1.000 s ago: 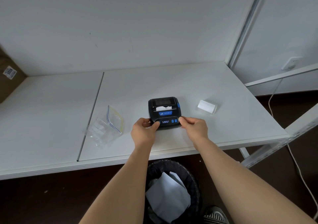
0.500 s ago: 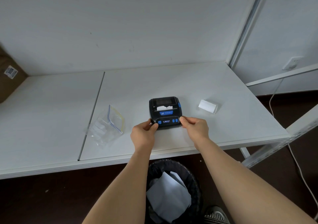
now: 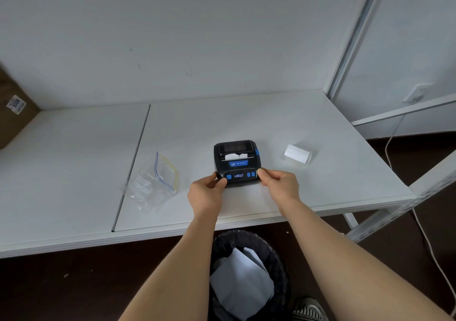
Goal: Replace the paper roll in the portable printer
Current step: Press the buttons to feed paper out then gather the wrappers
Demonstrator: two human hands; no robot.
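Observation:
A small black portable printer (image 3: 237, 159) with blue buttons sits on the white table (image 3: 246, 121), lid closed, a torn strip of white paper sticking out of its slot. My left hand (image 3: 206, 195) pinches its near left corner and my right hand (image 3: 280, 185) pinches its near right corner. A white paper roll (image 3: 297, 154) in clear wrap lies on the table to the right of the printer, untouched.
A clear zip bag (image 3: 154, 181) lies left of the printer. A black waste bin (image 3: 249, 271) holding white paper stands under the table's front edge. A cardboard box (image 3: 14, 108) is at the far left. A white cable (image 3: 424, 234) hangs at the right.
Both hands have stayed on the printer's near corners; the left thumb has slid slightly off the button panel. The printer has hardly moved.

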